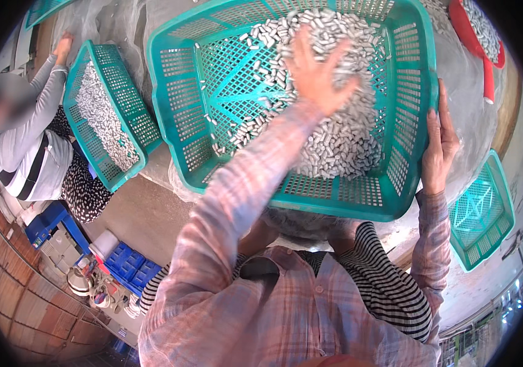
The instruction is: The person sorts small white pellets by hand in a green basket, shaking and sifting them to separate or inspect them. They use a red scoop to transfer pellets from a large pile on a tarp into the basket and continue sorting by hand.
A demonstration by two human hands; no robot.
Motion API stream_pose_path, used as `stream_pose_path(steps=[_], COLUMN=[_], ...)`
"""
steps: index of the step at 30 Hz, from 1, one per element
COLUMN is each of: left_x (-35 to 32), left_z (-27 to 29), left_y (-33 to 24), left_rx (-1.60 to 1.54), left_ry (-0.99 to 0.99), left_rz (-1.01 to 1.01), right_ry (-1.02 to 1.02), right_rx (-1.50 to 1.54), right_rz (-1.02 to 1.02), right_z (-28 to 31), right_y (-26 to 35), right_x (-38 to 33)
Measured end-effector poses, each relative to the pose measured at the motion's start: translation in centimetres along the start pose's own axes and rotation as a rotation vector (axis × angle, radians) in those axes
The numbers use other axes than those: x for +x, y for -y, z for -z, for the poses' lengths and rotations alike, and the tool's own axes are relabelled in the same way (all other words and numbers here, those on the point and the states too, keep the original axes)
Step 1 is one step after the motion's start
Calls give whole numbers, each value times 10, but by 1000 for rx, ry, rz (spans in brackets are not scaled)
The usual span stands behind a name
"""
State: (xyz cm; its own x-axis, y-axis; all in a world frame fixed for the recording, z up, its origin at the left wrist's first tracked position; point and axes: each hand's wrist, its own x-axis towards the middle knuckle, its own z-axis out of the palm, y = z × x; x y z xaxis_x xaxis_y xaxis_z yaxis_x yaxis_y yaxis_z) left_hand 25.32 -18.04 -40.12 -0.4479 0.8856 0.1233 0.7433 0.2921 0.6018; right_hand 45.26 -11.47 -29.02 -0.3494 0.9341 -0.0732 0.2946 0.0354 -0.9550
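A large teal plastic basket (pixel 212 153) stands tilted in front of me, with a heap of small silver cylinders (pixel 341 147) piled toward its right side. My left hand (pixel 316 73) lies on top of the heap with its fingers spread, holding nothing. My right hand (pixel 440 147) grips the basket's right wall from outside, fingers pointing up along the rim. Loose cylinders are scattered over the mesh bottom on the left side.
At the left another person (pixel 29 140) in a grey sleeve works at a second teal basket (pixel 130 104) of the same cylinders. A red scoop (pixel 487 55) with cylinders sits top right. An empty teal basket (pixel 481 214) lies right. Blue crates (pixel 130 266) stand on the floor.
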Motion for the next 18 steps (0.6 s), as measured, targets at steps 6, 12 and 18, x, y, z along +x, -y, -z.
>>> stream_pose_path(steps=[6, 12, 18], left_x=[-78, -84, 10], left_z=[21, 95, 26], left_y=[-53, 102, 75], left_rx=[-188, 339, 102], left_ry=[588, 648, 28], left_rz=[-416, -683, 9], right_ry=[-13, -53, -15], right_rx=[20, 14, -2], right_rz=[-33, -51, -43], right_z=[6, 7, 2], right_y=[12, 8, 12], right_x=[17, 5, 7])
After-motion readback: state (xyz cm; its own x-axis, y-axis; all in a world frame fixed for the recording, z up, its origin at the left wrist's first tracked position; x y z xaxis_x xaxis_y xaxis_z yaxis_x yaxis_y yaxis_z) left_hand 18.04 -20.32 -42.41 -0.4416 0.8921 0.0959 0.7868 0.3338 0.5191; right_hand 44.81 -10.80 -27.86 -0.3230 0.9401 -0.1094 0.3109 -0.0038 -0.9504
